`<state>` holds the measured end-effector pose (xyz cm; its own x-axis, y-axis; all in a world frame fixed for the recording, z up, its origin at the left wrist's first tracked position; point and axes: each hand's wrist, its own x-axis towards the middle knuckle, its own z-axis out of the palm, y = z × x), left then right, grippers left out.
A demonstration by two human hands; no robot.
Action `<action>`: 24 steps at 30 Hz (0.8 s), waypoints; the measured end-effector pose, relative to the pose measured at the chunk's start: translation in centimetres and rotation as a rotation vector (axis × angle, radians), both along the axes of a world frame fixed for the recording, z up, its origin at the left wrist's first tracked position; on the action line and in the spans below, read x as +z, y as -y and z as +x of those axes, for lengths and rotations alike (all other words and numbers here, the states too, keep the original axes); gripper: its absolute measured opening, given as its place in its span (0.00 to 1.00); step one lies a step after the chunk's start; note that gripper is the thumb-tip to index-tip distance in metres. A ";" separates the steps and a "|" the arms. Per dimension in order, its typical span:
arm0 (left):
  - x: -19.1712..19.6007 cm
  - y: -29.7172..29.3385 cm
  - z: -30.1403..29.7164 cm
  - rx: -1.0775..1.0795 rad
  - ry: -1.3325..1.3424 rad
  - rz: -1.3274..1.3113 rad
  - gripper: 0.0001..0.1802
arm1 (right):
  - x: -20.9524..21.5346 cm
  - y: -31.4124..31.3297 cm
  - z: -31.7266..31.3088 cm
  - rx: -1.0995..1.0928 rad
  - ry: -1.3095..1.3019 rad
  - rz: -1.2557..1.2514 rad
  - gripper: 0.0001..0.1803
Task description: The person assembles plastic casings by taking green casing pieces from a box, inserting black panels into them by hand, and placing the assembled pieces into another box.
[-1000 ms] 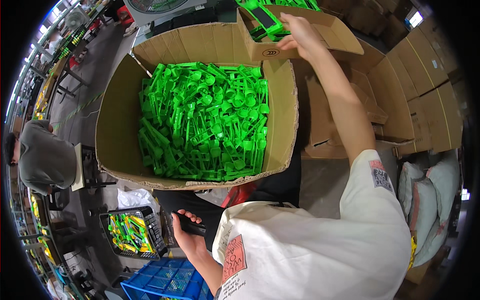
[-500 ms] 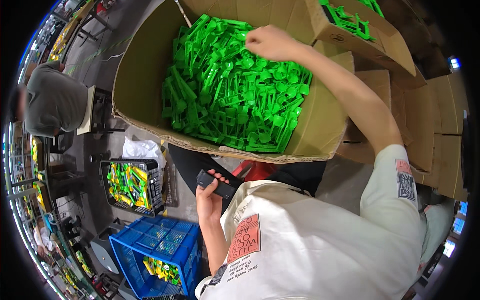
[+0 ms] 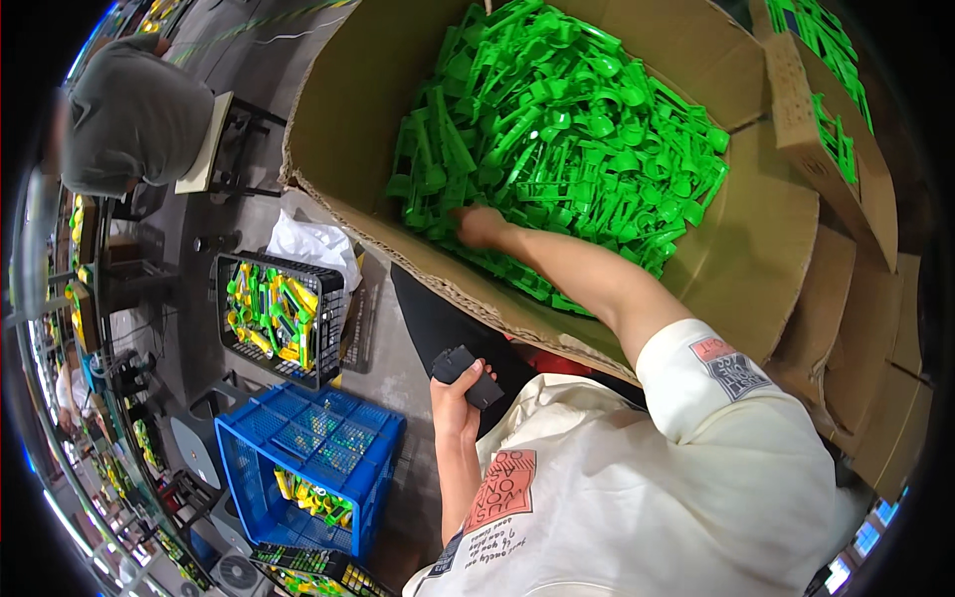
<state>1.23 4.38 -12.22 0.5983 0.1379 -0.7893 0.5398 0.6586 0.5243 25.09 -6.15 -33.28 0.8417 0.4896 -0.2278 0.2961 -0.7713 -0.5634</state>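
Note:
A big open cardboard box (image 3: 756,249) holds a heap of bright green plastic parts (image 3: 567,119). My right hand (image 3: 479,225) reaches down into the near left side of the heap. Its fingers are buried among the parts, so its grip is hidden. My left hand (image 3: 455,400) is held close to my chest, below the box's front wall. It grips a small black handheld device (image 3: 468,374). My white printed T-shirt fills the lower right.
A black crate (image 3: 328,318) with green and yellow parts stands on the floor at left, a blue crate (image 3: 383,458) below it. A white bag (image 3: 313,244) lies by the box. A person in grey (image 3: 129,114) sits at upper left. A smaller box (image 3: 796,99) of green parts sits at upper right.
My right hand has come off the small upper box and moved down and left into the big box's heap. My left hand keeps hold of the black device.

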 end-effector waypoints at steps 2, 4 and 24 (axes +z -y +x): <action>-0.3 -0.7 -0.1 0.017 -0.008 0.032 0.13 | 2.5 -1.0 -0.5 -0.155 -0.086 0.008 0.20; -0.3 -0.7 -0.1 0.014 -0.006 0.053 0.12 | 5.7 0.0 -0.8 -0.169 -0.110 0.070 0.16; -4.1 0.7 -0.1 -0.052 0.077 -0.222 0.14 | 40.1 23.3 7.6 -0.415 0.423 -0.058 0.23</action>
